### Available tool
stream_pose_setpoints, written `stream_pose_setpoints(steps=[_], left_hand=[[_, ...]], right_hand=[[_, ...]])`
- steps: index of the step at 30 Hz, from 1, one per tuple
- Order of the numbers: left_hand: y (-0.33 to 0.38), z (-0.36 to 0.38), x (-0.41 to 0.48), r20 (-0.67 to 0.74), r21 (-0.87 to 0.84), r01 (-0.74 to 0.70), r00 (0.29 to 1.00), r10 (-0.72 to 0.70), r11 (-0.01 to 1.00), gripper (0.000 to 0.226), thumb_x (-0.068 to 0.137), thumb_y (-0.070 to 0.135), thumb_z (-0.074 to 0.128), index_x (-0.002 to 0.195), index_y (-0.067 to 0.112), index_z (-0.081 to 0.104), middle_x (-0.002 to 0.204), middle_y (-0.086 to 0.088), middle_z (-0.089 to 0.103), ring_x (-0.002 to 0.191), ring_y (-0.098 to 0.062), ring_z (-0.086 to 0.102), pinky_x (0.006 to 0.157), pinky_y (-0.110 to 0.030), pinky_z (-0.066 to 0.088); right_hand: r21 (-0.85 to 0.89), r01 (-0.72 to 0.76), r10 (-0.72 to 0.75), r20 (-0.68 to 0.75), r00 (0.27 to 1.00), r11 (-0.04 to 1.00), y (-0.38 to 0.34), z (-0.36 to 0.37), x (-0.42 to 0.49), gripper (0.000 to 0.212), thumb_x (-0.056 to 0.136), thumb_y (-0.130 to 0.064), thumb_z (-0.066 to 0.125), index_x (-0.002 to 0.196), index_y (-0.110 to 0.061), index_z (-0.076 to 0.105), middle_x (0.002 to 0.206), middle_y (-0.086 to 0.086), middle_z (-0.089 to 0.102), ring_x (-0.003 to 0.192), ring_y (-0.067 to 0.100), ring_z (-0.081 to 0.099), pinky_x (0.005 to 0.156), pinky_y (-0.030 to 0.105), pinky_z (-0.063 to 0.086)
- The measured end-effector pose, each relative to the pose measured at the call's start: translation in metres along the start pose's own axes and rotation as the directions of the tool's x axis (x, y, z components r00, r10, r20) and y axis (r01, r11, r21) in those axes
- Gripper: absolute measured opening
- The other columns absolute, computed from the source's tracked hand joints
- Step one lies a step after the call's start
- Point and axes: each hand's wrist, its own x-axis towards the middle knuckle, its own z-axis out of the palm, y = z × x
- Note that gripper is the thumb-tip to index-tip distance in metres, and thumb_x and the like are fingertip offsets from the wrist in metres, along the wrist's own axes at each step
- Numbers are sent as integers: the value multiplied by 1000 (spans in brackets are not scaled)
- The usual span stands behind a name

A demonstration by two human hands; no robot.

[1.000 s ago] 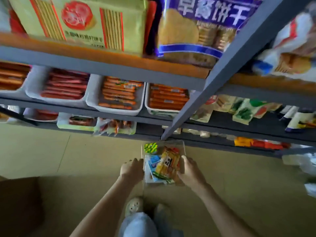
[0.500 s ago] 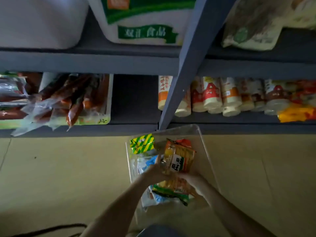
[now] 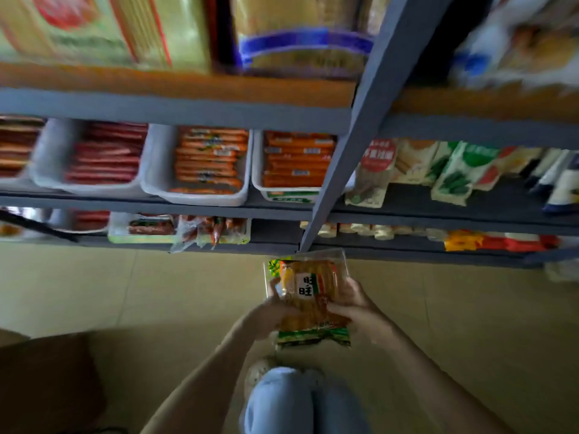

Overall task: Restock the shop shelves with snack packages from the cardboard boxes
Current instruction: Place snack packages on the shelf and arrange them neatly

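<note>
- Both hands meet low in the middle of the frame: the left hand [image 3: 270, 317] grips the left edge of a snack packet [image 3: 308, 297], and the right hand [image 3: 355, 303] curls its fingers round the right edge.
- Held from two sides, the packet and the clear tub [image 3: 336, 257] behind it likely stay level on the way to the shelves [image 3: 175, 111]; the grip on the tub itself is too blurred to tell.
- Packet: orange-yellow film, white label with dark characters, green band along its lower edge; a green-and-yellow striped packet [image 3: 274, 266] peeks out at its upper left.
- It hangs just below the lowest shelf, by the foot of the grey post [image 3: 343, 170].
</note>
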Motion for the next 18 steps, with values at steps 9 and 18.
stream_pose_setpoints(steps=[9,18], left_hand=[[72,-44,-232,-68,-123,-201,979,194,972,97,83,-20,54,146,39,10,116,7,60,92,-8,67,72,-33,56],[130,-72,-386,-197,-211,-414,905,376,886,105,64,-2,74,140,52,25,131,-2,60,115,-30,61,95,-60,47]], right_hand=[[-334,183,-145,136,980,924,-138,58,-190,106,58,-65,78,145,-26,32,149,-5,35,134,16,37,111,38,33],[-378,523,-371,406,835,764,-261,131,-284,44,89,-20,65,130,-22,48,116,-2,63,110,13,59,93,29,49]])
